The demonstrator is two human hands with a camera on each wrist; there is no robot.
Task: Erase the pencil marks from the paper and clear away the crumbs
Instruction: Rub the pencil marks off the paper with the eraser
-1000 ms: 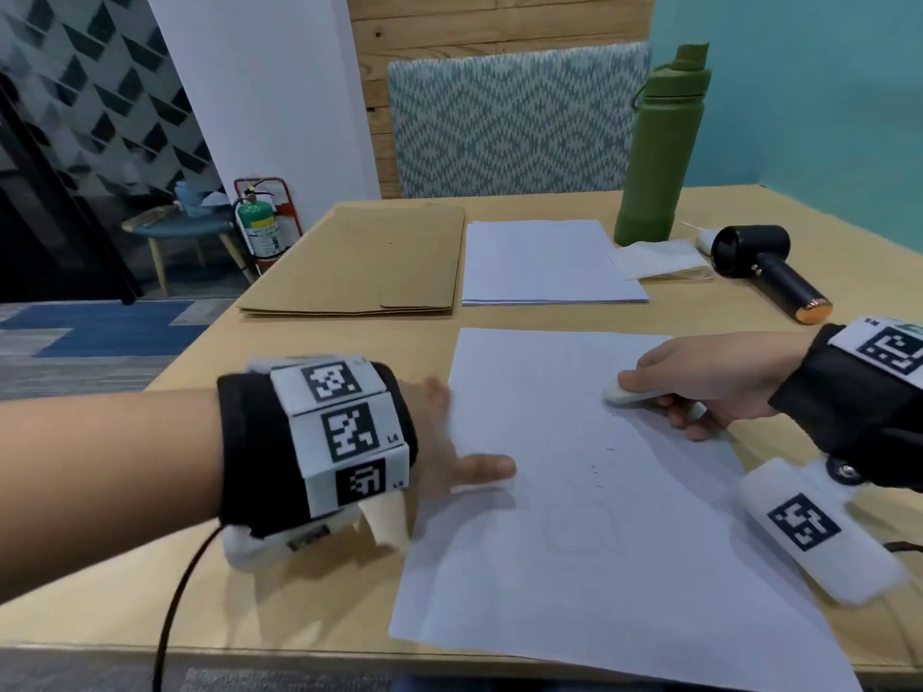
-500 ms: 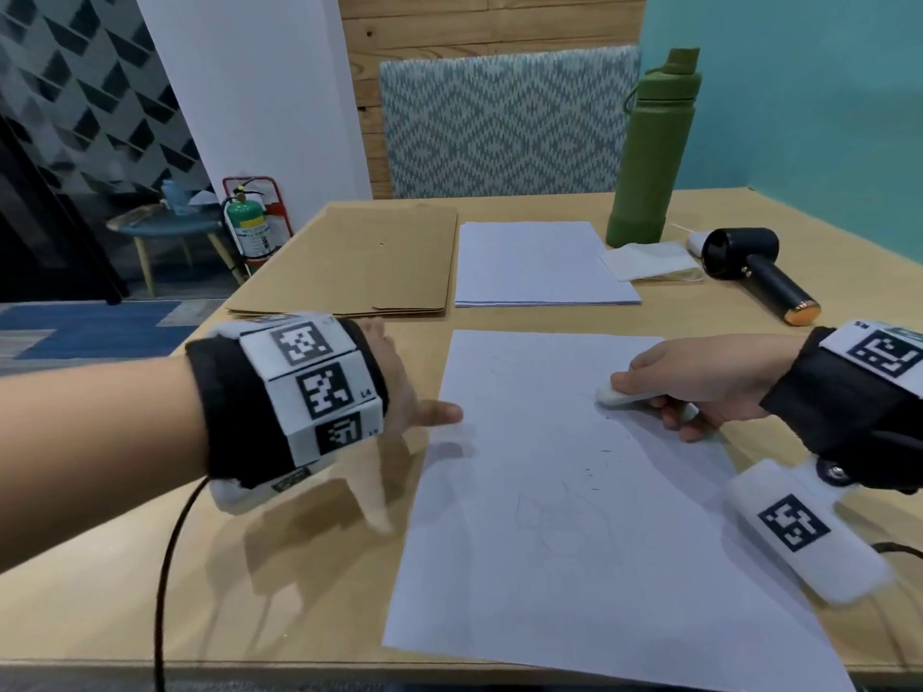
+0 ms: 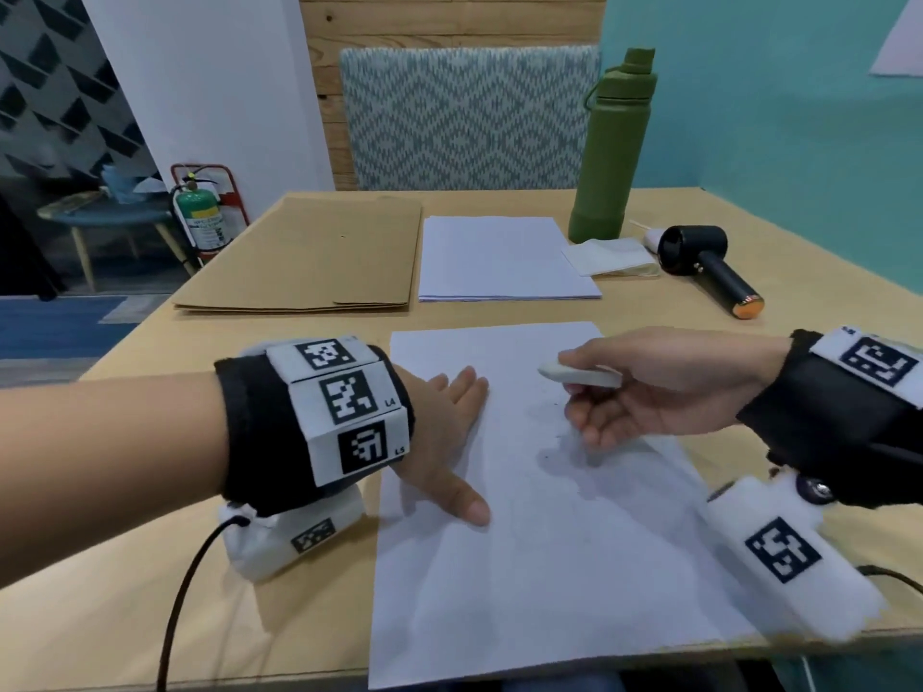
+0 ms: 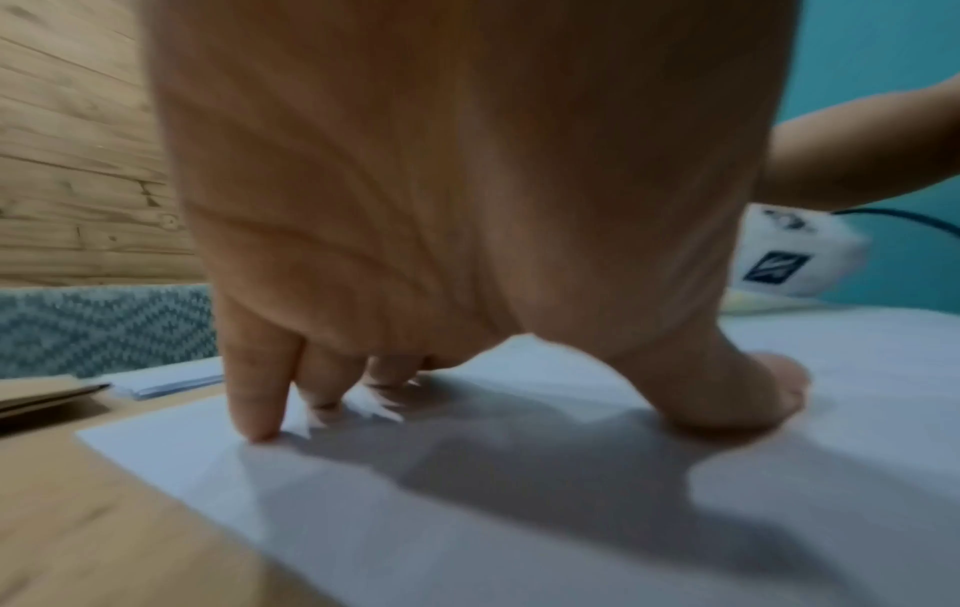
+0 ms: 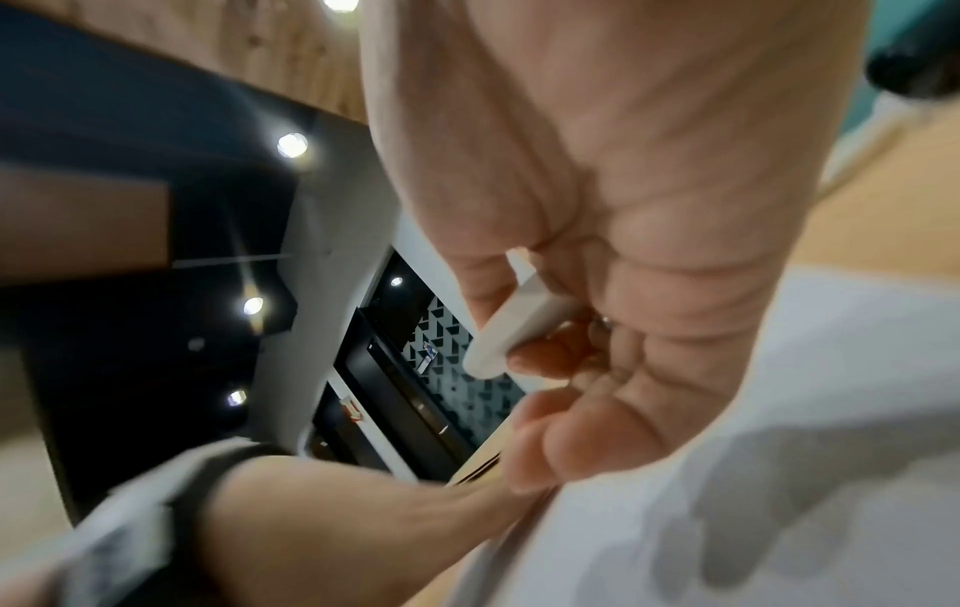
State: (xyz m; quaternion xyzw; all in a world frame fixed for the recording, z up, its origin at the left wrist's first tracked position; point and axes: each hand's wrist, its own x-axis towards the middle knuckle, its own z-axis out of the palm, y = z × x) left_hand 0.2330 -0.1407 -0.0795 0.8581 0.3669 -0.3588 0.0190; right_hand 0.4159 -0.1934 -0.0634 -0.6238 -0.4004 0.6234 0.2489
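At the tan desk (image 3: 150, 581), my left hand (image 3: 444, 442) lies spread and flat on the left margin of the paper (image 3: 549, 566), fingertips (image 4: 257, 427) and thumb pressing it down, while my right hand (image 3: 664, 392) hovers above the sheet's upper middle, pinching a slim white eraser (image 3: 582, 376) between thumb and fingers with its rounded end pointing left. The sheet lies straight in front of me, its near edge hanging slightly over the desk's front, and a few dark specks (image 3: 552, 432), most likely eraser crumbs, sit under the raised hand; any pencil marks are too faint to make out. I judge the paper to be light, thin and quick to slide or buckle under rubbing, so it wants to be held by flat pressure close beside the patch being worked, never pinched at a corner. The eraser looks small, light and a little pliant; a grip nearer its working tip should stop it bending. Beyond lie a brown folder (image 3: 309, 252), a stack of white sheets (image 3: 504, 257), a green bottle (image 3: 614, 142), a folded cloth (image 3: 607, 257) and a small black handheld device (image 3: 704, 262).
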